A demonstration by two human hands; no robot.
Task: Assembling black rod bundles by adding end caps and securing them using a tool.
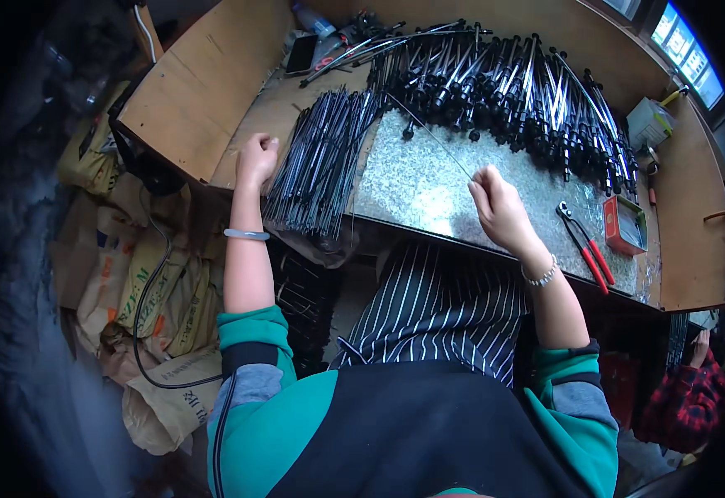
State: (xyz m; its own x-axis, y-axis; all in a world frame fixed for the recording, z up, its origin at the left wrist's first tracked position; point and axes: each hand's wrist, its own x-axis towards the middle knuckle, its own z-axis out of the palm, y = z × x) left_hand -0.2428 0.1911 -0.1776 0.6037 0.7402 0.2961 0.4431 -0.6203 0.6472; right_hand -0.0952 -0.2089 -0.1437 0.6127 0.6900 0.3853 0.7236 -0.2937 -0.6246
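Note:
My right hand (499,206) is closed on one end of a thin dark rod (429,134). The rod slants up and to the left over a speckled, shiny work surface (408,187). My left hand (257,159) is curled shut at the left edge of a dense pile of thin black rods (317,162); whatever its fingers may hold is hidden. Across the back lies a long heap of silver and black rods with black end fittings (495,79). To the right of my right hand rest red-handled pliers (585,247).
A red open box (625,224) stands near the right panel (694,216), with a white-and-green carton (649,123) behind it. A phone (302,55) and a bottle (313,20) lie back left. Sacks (163,282) fill the floor at left. Another person's checked sleeve (686,402) shows lower right.

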